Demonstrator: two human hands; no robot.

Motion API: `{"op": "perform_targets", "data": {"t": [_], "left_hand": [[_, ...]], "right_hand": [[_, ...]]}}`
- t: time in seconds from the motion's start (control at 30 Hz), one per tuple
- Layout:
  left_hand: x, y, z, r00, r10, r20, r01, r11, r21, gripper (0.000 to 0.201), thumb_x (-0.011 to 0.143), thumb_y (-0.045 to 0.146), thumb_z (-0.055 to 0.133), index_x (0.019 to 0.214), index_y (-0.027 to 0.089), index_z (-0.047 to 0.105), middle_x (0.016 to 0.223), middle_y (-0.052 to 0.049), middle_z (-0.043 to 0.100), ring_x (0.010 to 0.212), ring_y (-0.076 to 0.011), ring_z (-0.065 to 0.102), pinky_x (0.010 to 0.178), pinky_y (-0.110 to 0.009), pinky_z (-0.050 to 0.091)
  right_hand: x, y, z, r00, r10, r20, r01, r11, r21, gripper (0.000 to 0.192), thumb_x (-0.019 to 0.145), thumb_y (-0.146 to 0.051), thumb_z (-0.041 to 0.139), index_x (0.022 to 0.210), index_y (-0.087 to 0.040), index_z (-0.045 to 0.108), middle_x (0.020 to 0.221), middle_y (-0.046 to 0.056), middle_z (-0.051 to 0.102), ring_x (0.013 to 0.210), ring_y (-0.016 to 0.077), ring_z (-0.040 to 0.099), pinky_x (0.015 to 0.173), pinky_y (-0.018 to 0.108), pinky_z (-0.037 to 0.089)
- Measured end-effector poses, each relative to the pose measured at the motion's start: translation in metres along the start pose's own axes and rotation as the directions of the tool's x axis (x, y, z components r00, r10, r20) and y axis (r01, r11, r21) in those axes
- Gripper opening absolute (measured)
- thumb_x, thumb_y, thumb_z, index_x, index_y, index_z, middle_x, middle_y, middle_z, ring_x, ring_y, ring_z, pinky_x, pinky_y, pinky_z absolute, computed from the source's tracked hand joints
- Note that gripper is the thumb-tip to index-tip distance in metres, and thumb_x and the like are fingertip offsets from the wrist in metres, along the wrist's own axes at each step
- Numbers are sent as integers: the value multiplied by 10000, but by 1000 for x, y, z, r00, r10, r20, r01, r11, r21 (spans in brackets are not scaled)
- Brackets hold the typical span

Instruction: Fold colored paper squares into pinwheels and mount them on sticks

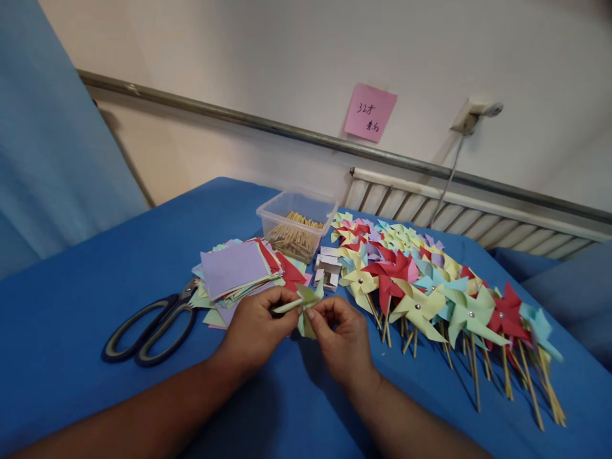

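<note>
Both hands meet at a pale green paper pinwheel (pixel 310 296) above the blue table. My left hand (pixel 265 322) pinches its folded blades from the left, fingers closed. From the right, my right hand (pixel 342 331) pinches near the pinwheel's middle with thumb and fingertips; whether a pin is between them is hidden. Just behind the hands lies a stack of coloured paper sheets (pixel 234 269), lilac on top. A pair of scissors (pixel 160 325) with dark handles rests left of my left hand, its blades partly under paper.
Behind the paper stands a clear plastic box (pixel 308 223) holding short wooden sticks. Small open white boxes (pixel 327 269) sit beside it. Many finished pinwheels (pixel 418 307) on sticks cover the table's right side. A radiator (pixel 411 204) and a metal rail (pixel 268 127) run along the wall.
</note>
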State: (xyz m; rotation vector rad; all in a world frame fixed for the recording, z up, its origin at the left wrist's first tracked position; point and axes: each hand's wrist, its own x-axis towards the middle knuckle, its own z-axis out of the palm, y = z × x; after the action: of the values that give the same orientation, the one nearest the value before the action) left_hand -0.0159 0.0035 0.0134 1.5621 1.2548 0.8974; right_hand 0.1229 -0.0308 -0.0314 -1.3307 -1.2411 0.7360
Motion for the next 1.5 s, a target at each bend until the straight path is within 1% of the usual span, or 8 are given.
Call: {"op": "perform_targets", "data": {"t": [0.37, 0.73, 0.87, 1.03, 1.2, 1.3, 1.37, 1.5], "left_hand": [[-4, 3, 0, 999, 36, -38, -32, 994, 102, 130, 706, 231, 622, 775, 184, 722, 748, 1, 731, 706, -168, 646, 660, -242, 481], [-10, 1, -3, 978, 202, -47, -182, 943, 279, 168, 704, 157, 605, 767, 233, 741, 714, 47, 740, 683, -148, 666, 661, -221, 472], [-10, 3, -2, 980, 188, -59, -167, 952, 256, 154, 698, 162, 625, 754, 236, 749, 697, 45, 740, 664, -152, 664, 631, -217, 469], [-11, 5, -1, 985, 163, -59, -147, 966, 214, 136, 699, 172, 638, 748, 227, 752, 691, 35, 741, 648, -157, 658, 611, -218, 466], [-9, 4, -1, 991, 125, -40, -115, 975, 187, 111, 709, 201, 646, 746, 216, 749, 703, 23, 744, 667, -168, 658, 627, -231, 469], [-8, 5, -1, 996, 88, -32, -83, 989, 119, 89, 705, 230, 665, 737, 201, 743, 696, 14, 735, 668, -168, 644, 622, -233, 470], [-6, 6, -1, 998, 58, -21, -57, 997, 52, 86, 702, 251, 680, 725, 189, 734, 681, 10, 718, 649, -160, 622, 605, -231, 466], [-3, 4, -3, 1000, 2, 8, -2, 996, -87, 116, 691, 286, 713, 713, 172, 709, 670, 11, 675, 631, -142, 583, 589, -230, 457]], "right_hand": [[-1, -1, 0, 1000, -15, 1, 15, 999, -42, 110, 800, -239, 630, 706, -184, 617, 641, -27, 573, 576, 122, 503, 553, 235, 403], [-6, -5, 0, 997, -73, -10, 72, 994, -79, 113, 808, -234, 606, 706, -188, 595, 661, -18, 581, 598, 130, 521, 573, 248, 412], [-6, -3, 3, 999, 34, 4, -34, 998, 54, 126, 795, -267, 624, 705, -183, 596, 639, -22, 575, 564, 118, 489, 539, 237, 397], [-2, -2, 7, 985, 158, 65, -171, 932, 321, 184, 749, -319, 666, 677, -176, 576, 596, -32, 567, 531, 99, 463, 505, 218, 387], [0, -2, 6, 976, 201, 85, -218, 907, 361, 214, 716, -333, 697, 655, -174, 567, 559, -47, 533, 513, 86, 442, 491, 207, 365], [1, -2, 5, 974, 223, 37, -220, 899, 379, 231, 683, -324, 746, 736, -183, 570, 595, -53, 553, 510, 85, 462, 482, 203, 376], [2, 0, 6, 967, 255, 15, -235, 869, 434, 339, 642, -333, 791, 853, -192, 565, 703, -32, 623, 519, 92, 512, 488, 211, 415], [6, 4, 9, 942, 309, 133, -329, 767, 550, 488, 602, -420, 831, 949, -184, 583, 796, 18, 700, 583, 142, 622, 549, 258, 500]]}}
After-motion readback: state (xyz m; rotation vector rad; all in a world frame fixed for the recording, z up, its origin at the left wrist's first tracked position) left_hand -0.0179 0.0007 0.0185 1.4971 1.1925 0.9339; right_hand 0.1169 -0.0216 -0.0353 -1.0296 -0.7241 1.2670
